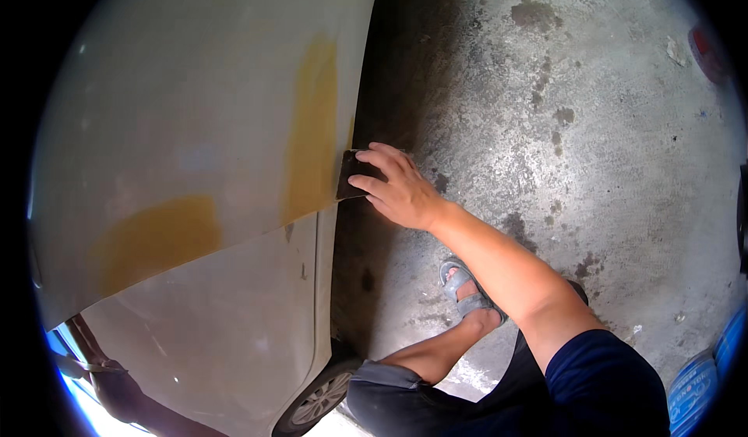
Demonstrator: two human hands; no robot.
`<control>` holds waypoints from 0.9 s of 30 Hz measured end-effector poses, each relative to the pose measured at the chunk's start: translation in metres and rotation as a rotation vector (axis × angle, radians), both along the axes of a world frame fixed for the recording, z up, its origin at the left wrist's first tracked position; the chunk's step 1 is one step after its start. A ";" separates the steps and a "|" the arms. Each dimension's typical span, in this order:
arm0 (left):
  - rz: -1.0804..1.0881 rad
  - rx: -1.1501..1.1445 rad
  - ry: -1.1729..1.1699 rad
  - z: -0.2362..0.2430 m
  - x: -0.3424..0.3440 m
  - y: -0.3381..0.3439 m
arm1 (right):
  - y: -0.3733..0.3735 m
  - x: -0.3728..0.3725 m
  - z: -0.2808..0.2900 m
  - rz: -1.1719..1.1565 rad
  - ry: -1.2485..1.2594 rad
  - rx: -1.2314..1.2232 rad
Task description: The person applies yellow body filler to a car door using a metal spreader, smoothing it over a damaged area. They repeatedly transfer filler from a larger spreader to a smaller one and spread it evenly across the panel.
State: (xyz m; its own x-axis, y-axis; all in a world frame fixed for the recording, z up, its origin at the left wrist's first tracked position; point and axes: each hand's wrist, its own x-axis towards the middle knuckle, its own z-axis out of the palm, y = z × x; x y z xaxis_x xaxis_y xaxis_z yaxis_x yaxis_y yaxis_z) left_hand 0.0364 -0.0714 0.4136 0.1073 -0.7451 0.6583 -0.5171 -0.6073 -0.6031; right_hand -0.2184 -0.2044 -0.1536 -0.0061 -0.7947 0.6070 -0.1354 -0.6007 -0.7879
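Observation:
My right hand (401, 191) reaches in from the lower right and grips a dark sanding pad (352, 175), flat and rectangular. Fingers lie over its right part, slightly apart. The pad meets the right edge of a pale car body panel (218, 70). Just left of it, a tall yellow-brown patch (312, 125) runs up the panel. Farther left, a wider patch (164, 230) of the same colour sits above the seam. My left hand does not show.
Below the seam lies another pale panel (226, 312), with a wheel (319, 402) under it. My sandalled foot (466, 289) stands on the stained concrete floor (623, 164). Blue printed containers (693, 390) are at the lower right, and a red round object (707, 51) at the upper right.

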 end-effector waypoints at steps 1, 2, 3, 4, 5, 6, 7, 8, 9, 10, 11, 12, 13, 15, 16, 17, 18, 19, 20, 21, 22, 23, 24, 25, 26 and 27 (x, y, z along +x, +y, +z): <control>0.059 -0.006 -0.141 0.000 0.000 0.000 | -0.003 0.006 -0.002 -0.025 -0.002 -0.024; 0.077 0.026 -0.364 0.000 -0.001 0.003 | -0.004 0.013 -0.004 -0.078 -0.037 -0.063; 0.040 0.095 -0.649 -0.001 -0.001 0.007 | -0.005 0.018 -0.007 -0.041 -0.021 -0.055; -0.083 0.126 -0.608 0.002 0.001 0.000 | -0.004 0.023 -0.009 -0.032 -0.039 -0.062; -0.115 0.119 -0.713 0.001 0.004 0.000 | -0.004 0.026 -0.011 -0.007 -0.042 -0.047; -0.149 0.112 -0.819 0.002 0.005 0.001 | -0.003 0.028 -0.012 0.009 -0.016 -0.031; -0.185 0.104 -0.926 0.002 0.007 0.001 | -0.002 0.028 -0.014 -0.043 -0.059 -0.078; -0.011 0.056 -0.891 0.005 0.007 0.000 | -0.002 0.028 -0.015 -0.046 -0.053 -0.073; 0.030 0.048 -0.892 0.006 0.009 0.000 | -0.002 0.026 -0.017 -0.005 0.006 -0.040; 0.040 0.051 -0.897 0.006 0.009 0.000 | -0.004 0.023 -0.018 -0.052 -0.025 -0.048; 0.027 0.055 -0.908 0.006 0.010 0.001 | -0.006 0.020 -0.019 -0.058 -0.004 -0.028; 0.016 0.062 -0.918 0.006 0.010 0.001 | -0.010 0.018 -0.021 -0.103 -0.039 -0.061; 0.008 0.066 -0.930 0.007 0.011 0.001 | -0.014 0.015 -0.022 -0.077 -0.013 -0.023; 0.002 0.068 -0.954 0.007 0.012 0.002 | -0.025 0.012 -0.024 -0.147 -0.135 -0.099; -0.001 0.069 -0.961 0.008 0.013 0.002 | -0.030 0.011 -0.024 -0.109 -0.103 -0.053; -0.006 0.074 -0.963 0.009 0.013 0.002 | -0.035 0.011 -0.024 -0.090 -0.087 -0.088; -0.012 0.075 -0.963 0.010 0.015 0.001 | -0.038 0.010 -0.025 -0.064 -0.078 -0.087; -0.011 0.083 -0.958 0.012 0.016 0.000 | -0.042 0.009 -0.025 -0.009 -0.030 -0.042; -0.017 0.083 -0.960 0.013 0.018 -0.001 | -0.044 0.008 -0.025 0.030 -0.045 -0.054; -0.022 0.085 -0.961 0.014 0.019 0.000 | -0.045 0.006 -0.025 -0.002 -0.080 -0.077; -0.026 0.088 -0.962 0.015 0.019 0.000 | -0.048 0.005 -0.025 0.001 -0.072 -0.066; -0.031 0.091 -0.967 0.015 0.020 0.001 | -0.048 0.002 -0.025 0.016 -0.048 -0.044; -0.037 0.091 -0.969 0.015 0.020 0.002 | -0.051 0.001 -0.024 -0.008 -0.052 -0.043; -0.039 0.078 -0.962 0.015 0.016 0.008 | -0.052 -0.002 -0.024 -0.034 -0.056 -0.043; -0.041 0.077 -0.962 0.014 0.016 0.008 | -0.056 -0.003 -0.022 -0.098 -0.116 -0.097; -0.044 0.082 -0.967 0.013 0.014 0.011 | -0.059 -0.006 -0.022 -0.065 -0.085 -0.060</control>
